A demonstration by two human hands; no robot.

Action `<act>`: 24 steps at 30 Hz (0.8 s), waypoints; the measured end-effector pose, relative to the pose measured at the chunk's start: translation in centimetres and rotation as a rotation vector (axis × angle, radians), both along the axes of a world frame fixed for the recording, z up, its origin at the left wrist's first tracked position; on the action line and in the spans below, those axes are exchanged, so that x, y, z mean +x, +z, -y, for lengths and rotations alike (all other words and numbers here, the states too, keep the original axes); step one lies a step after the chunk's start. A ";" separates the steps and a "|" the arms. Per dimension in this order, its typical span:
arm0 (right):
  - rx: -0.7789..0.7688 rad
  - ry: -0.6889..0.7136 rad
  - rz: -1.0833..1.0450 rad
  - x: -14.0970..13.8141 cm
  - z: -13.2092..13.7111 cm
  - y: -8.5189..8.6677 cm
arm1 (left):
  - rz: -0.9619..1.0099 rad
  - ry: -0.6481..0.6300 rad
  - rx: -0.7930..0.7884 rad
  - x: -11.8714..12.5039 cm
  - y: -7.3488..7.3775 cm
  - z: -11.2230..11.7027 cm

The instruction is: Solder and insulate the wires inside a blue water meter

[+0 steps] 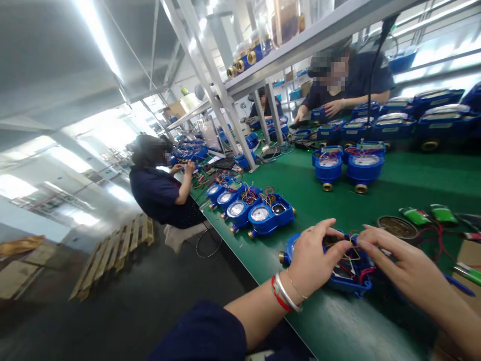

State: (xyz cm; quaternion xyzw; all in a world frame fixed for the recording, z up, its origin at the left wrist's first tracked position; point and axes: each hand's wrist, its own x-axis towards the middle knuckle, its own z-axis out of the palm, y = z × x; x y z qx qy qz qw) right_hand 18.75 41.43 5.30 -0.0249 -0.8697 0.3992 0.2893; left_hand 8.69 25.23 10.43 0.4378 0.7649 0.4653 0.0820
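Note:
A blue water meter with its housing uncovered lies on the green bench directly under both hands. Red, yellow and dark wires show inside it, and a brass fitting sticks out on its left. My left hand curls over the meter, thumb and fingers bent together at the wires. From the other side my right hand pinches near the same wires with thumb and forefinger. The fingertips of both hands almost meet. Exactly which wire or small part each hand grips is too small to make out.
Several uncovered meters stand in a row to the left, and two more further back. A round dish, green-wrapped batteries and a blue pen lie at right. A metal shelf overhangs the bench; co-workers sit beyond.

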 end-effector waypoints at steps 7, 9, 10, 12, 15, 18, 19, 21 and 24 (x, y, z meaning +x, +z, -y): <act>-0.017 -0.003 0.058 0.0 -0.7 -1.0 | -0.216 -0.199 -0.028 0.0 0.5 -0.4; -0.030 -0.007 0.064 0.1 -0.8 -1.2 | -0.287 -0.247 -0.056 0.1 0.5 -0.8; -0.032 -0.006 0.062 0.1 -0.8 -1.3 | -0.315 -0.256 -0.067 0.1 0.5 -1.0; -0.021 -0.003 0.050 0.1 -0.8 -1.4 | -0.343 -0.251 -0.084 0.1 0.4 -1.2; 0.008 -0.003 0.036 -0.1 -0.6 -1.2 | -0.318 -0.221 -0.107 -0.1 0.2 -1.1; 0.010 -0.023 0.045 -0.1 -0.1 -0.5 | -0.249 -0.156 -0.127 -0.4 0.0 -0.4; 0.004 -0.037 0.047 -0.1 0.1 -0.1 | -0.220 -0.123 -0.132 -0.4 0.0 -0.1; -0.020 -0.047 0.036 0.1 0.4 0.5 | -0.158 -0.071 -0.129 -0.5 -0.1 0.3; -0.102 -0.065 0.013 0.1 0.4 1.2 | -0.138 -0.071 -0.079 -0.6 -0.1 0.4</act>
